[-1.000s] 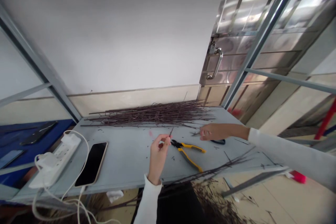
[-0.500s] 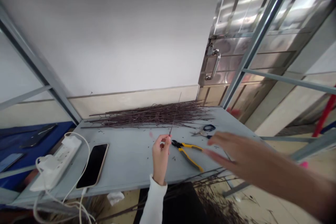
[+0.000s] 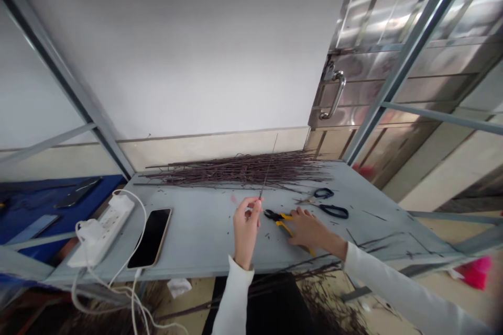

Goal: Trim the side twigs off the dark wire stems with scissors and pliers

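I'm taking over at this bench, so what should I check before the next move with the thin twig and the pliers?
Left hand pinches the thin twig upright: ok.
Right hand has a firm grip on the yellow-handled pliers: cannot tell.
Pliers' jaws open or shut: cannot tell.
Blue-handled scissors apart from the right hand: ok.
Phone apart from the twig pile: ok.
Bench top free of twig bits: not ok, bits lie scattered.
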Demonstrator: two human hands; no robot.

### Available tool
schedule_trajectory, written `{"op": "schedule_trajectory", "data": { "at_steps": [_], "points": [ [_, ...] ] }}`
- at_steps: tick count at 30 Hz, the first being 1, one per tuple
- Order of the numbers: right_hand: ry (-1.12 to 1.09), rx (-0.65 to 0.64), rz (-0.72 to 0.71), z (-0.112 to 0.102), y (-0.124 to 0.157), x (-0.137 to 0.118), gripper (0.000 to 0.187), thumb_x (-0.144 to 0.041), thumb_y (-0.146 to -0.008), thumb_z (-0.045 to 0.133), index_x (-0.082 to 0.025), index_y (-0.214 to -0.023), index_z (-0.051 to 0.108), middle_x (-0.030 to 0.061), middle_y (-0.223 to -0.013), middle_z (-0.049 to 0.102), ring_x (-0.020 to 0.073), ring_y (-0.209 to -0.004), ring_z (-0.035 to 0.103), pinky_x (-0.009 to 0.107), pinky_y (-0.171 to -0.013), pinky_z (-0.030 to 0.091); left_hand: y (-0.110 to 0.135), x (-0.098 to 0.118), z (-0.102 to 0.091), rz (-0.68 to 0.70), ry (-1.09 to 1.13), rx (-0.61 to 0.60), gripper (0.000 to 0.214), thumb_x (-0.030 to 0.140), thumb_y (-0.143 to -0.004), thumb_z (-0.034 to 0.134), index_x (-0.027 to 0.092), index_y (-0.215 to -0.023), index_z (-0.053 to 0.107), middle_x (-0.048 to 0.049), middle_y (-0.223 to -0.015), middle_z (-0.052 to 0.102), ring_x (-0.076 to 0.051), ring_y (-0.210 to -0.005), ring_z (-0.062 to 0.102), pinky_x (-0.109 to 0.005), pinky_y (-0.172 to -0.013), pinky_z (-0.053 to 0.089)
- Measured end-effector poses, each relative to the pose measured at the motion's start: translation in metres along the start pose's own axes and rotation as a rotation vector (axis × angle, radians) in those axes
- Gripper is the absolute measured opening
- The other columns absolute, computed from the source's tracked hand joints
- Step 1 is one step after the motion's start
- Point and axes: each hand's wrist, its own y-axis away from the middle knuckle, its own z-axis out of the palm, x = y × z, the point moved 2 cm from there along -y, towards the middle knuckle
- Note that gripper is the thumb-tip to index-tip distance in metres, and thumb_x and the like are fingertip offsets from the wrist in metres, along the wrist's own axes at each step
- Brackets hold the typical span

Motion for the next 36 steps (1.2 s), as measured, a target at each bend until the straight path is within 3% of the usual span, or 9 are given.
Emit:
{"op": "schedule_trajectory", "data": {
  "at_steps": [4, 6, 9, 14, 16, 19, 22, 29, 36],
  "points": [
    [-0.223, -0.02, -0.024, -0.012, -0.005, 0.012, 0.032, -0.039, -0.071, 0.057, -0.013, -0.089, 0.061, 0.0184, -0.099, 0.063, 0.0315, -0.09, 0.059, 0.042, -0.076, 0.045, 0.0, 0.003, -0.005, -0.019, 0.053, 0.013, 0.038, 0.052, -0.076, 0.059, 0.015, -0.086, 0.064, 0.0005, -0.072, 0.056, -0.003, -0.038, 0.037, -0.017, -0.032, 0.026],
    [-0.413, -0.106, -0.056, -0.02, -0.007, 0.018, 0.032, -0.044, -0.078, 0.046, -0.015, -0.082, 0.06, 0.0132, -0.087, 0.065, 0.0258, -0.079, 0.062, 0.037, -0.067, 0.049, 0.0, 0.004, -0.007, -0.024, 0.076, 0.01, 0.038, 0.052, -0.075, 0.06, 0.016, -0.085, 0.063, 0.001, -0.072, 0.055, -0.003, -0.037, 0.037, -0.017, -0.032, 0.025],
    [-0.698, -0.211, -0.113, -0.037, -0.005, 0.021, 0.039, -0.046, -0.086, 0.033, -0.018, -0.091, 0.059, 0.0089, -0.092, 0.065, 0.02, -0.081, 0.064, 0.031, -0.061, 0.052, 0.001, 0.007, -0.009, -0.024, 0.097, -0.003, 0.037, 0.052, -0.076, 0.059, 0.016, -0.086, 0.063, 0.0026, -0.067, 0.053, -0.003, -0.037, 0.034, -0.017, -0.033, 0.024],
    [-1.124, -0.185, -0.267, -0.072, 0.004, 0.013, 0.043, -0.053, -0.076, 0.059, -0.017, -0.1, 0.058, 0.0074, -0.091, 0.061, 0.02, -0.082, 0.061, 0.034, -0.069, 0.052, 0.004, 0.011, -0.009, -0.041, 0.136, -0.002, 0.04, 0.055, -0.075, 0.06, 0.016, -0.085, 0.063, 0.0043, -0.063, 0.048, -0.002, -0.039, 0.027, -0.017, -0.036, 0.02],
    [-1.058, -0.117, -0.299, -0.084, 0.006, 0.011, 0.046, -0.052, -0.074, 0.062, -0.017, -0.103, 0.058, 0.0074, -0.09, 0.062, 0.0208, -0.083, 0.06, 0.035, -0.073, 0.05, 0.005, 0.013, -0.008, -0.052, 0.16, -0.016, 0.043, 0.057, -0.074, 0.06, 0.015, -0.084, 0.062, 0.0051, -0.061, 0.046, -0.002, -0.04, 0.024, -0.017, -0.037, 0.017],
    [-0.899, 0.013, -0.281, -0.097, 0.009, 0.011, 0.051, -0.054, -0.071, 0.065, -0.022, -0.11, 0.058, 0.0093, -0.109, 0.06, 0.0268, -0.104, 0.055, 0.038, -0.085, 0.046, 0.006, 0.014, -0.008, -0.063, 0.177, -0.045, 0.043, 0.057, -0.073, 0.061, 0.015, -0.083, 0.062, 0.0062, -0.059, 0.041, -0.002, -0.04, 0.021, -0.018, -0.038, 0.014],
    [-0.731, 0.033, -0.327, -0.106, 0.013, 0.006, 0.048, -0.055, -0.074, 0.061, -0.025, -0.111, 0.057, 0.0079, -0.12, 0.056, 0.029, -0.115, 0.049, 0.04, -0.093, 0.042, 0.006, 0.014, -0.008, -0.074, 0.204, -0.067, 0.042, 0.056, -0.073, 0.062, 0.015, -0.081, 0.061, 0.0069, -0.057, 0.038, -0.003, -0.04, 0.019, -0.019, -0.039, 0.011],
    [-0.569, 0.024, -0.399, -0.123, 0.021, -0.014, 0.039, -0.051, -0.076, 0.057, -0.026, -0.106, 0.057, 0.0056, -0.111, 0.061, 0.0252, -0.101, 0.057, 0.036, -0.085, 0.046, 0.008, 0.018, -0.008, -0.086, 0.247, -0.079, 0.041, 0.057, -0.072, 0.063, 0.016, -0.079, 0.059, 0.0069, -0.056, 0.038, -0.003, -0.039, 0.018, -0.02, -0.038, 0.01],
    [-0.505, 0.005, -0.379, -0.124, 0.02, -0.008, 0.043, -0.052, -0.077, 0.055, -0.025, -0.111, 0.055, 0.006, -0.111, 0.061, 0.0232, -0.095, 0.059, 0.034, -0.079, 0.047, 0.008, 0.019, -0.011, -0.076, 0.244, -0.071, 0.038, 0.054, -0.074, 0.063, 0.016, -0.079, 0.059, 0.0071, -0.056, 0.038, -0.003, -0.04, 0.017, -0.02, -0.038, 0.01]
  ]
}}
